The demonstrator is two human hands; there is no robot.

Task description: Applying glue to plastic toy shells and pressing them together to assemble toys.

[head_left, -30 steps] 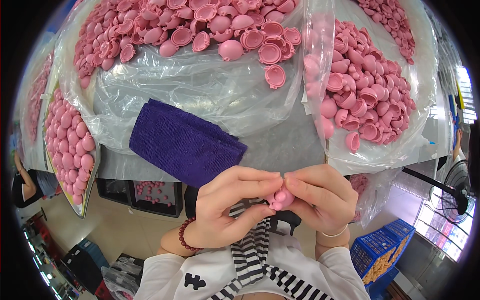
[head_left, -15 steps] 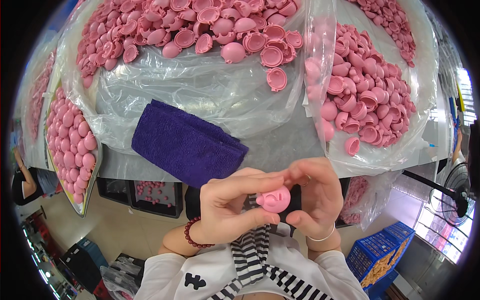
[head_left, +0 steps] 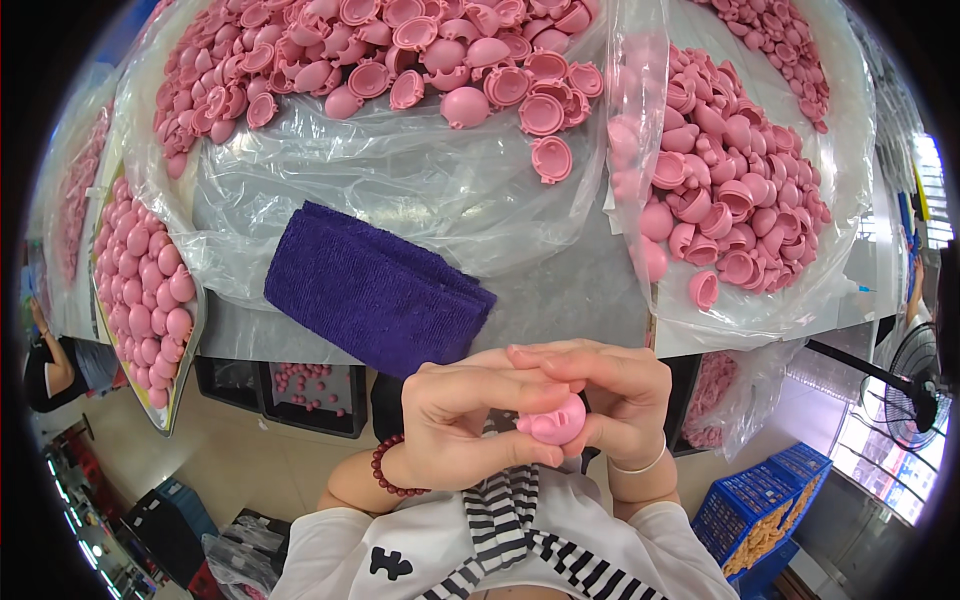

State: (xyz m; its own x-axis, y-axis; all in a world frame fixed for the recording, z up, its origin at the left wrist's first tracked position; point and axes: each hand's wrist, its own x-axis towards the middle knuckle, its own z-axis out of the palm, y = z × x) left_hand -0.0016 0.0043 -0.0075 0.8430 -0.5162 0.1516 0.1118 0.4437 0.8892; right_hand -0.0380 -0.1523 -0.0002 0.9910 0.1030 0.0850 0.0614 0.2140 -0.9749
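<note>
A small round pink plastic figure (head_left: 556, 420) with little moulded bumps is held in front of my chest, just off the table's near edge. My left hand (head_left: 470, 410) pinches it between thumb and fingers from the left. From the right, my right hand (head_left: 625, 400) closes on it too, its thumb pressed to the figure's lower side and its fingers arched over the top, meeting the left fingers. Part of the figure is hidden by the fingers. Beyond my hands lies a folded purple cloth (head_left: 375, 285) on the table.
Pink half shells lie in a big heap (head_left: 400, 60) at the back and another heap (head_left: 735, 180) at the right, on clear plastic sheeting (head_left: 400, 190). A tray (head_left: 190, 370) of round pink pieces stands left. Below are a black bin (head_left: 315, 420), blue crates (head_left: 745, 510) and a fan (head_left: 910, 400).
My right hand has come in from the right and closed on the pink figure. Before, its fingers were apart from it. The figure has shifted slightly down and turned.
</note>
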